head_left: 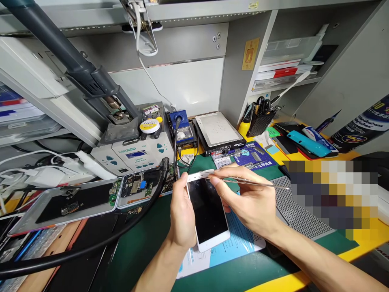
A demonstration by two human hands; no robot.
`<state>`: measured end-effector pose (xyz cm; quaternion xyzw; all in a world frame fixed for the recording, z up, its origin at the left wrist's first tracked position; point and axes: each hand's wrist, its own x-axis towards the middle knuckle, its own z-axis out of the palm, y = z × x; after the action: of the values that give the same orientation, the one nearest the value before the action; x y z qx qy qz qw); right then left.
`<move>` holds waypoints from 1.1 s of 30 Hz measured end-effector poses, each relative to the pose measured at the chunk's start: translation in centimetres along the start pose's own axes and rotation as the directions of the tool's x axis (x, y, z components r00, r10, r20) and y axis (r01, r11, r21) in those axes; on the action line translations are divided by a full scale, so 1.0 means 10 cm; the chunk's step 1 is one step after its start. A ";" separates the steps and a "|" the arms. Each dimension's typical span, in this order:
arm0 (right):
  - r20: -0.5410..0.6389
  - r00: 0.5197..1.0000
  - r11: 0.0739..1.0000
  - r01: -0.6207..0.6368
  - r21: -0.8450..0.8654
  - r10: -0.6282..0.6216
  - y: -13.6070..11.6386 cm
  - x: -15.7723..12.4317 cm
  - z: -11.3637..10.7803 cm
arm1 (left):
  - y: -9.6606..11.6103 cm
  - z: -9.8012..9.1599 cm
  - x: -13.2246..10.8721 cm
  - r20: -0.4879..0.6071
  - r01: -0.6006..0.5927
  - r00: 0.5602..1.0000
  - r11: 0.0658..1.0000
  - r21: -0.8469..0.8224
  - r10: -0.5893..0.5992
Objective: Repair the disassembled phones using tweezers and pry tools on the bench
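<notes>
A white smartphone (209, 215) with a dark screen is held tilted over the bench in my left hand (182, 215), the thumb along its left edge near the top corner. My right hand (249, 198) pinches a pair of slim metal tweezers (261, 183), whose tips reach the phone's top edge by the earpiece. A thin whitish strip (206, 173) shows at that top edge under the tips; what it is I cannot make out. Beneath the phone lies a blue and white printed sheet (219, 259) on the green mat (142, 247).
A soldering and hot-air station (136, 154) stands behind on the left, its black hose (133, 227) curving across the mat. Opened phone housings (75, 205) lie left. A flat silver-topped device (219, 129), a pen holder (263, 121) and a perforated plate (304, 211) sit back and right.
</notes>
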<state>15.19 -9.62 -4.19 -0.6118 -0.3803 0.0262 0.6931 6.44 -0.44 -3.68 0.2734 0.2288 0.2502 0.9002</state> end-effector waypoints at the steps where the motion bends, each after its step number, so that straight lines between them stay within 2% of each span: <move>1: -0.010 1.000 1.000 -0.005 0.001 0.005 0.00 0.00 0.00 | 0.00 0.00 0.00 0.006 0.014 1.000 1.000 -0.008 -0.014; 4: -0.044 0.999 1.000 -0.013 0.009 0.014 -0.01 0.00 0.01 | 0.01 0.01 -0.01 0.010 0.047 0.999 0.999 -0.001 -0.047; 12: -0.048 0.999 1.000 -0.014 -0.005 0.014 0.00 -0.02 0.03 | 0.00 -0.02 0.01 0.002 0.002 1.000 1.000 -0.029 -0.002; 18: -0.037 0.995 0.995 0.093 -0.044 -0.095 0.03 -0.03 0.03 | -0.01 -0.01 0.01 -0.020 -0.006 1.000 1.000 -0.017 0.005; 22: -0.064 0.996 0.997 0.062 -0.035 -0.064 0.04 -0.04 0.03 | -0.01 -0.01 0.00 -0.024 0.004 1.000 0.999 -0.032 -0.005; 27: -0.042 0.987 0.986 0.154 -0.068 -0.157 0.02 -0.03 0.03 | 0.00 -0.02 0.01 -0.013 0.008 1.000 1.000 -0.020 -0.008; 33: -0.040 0.989 0.989 0.144 -0.042 -0.146 0.02 -0.02 0.03 | -0.01 -0.03 0.01 -0.009 -0.004 1.000 1.000 -0.027 0.004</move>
<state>14.99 -9.40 -4.47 -0.5965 -0.4091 -0.0450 0.6890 6.41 -0.33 -4.06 0.2606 0.2289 0.2563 0.9022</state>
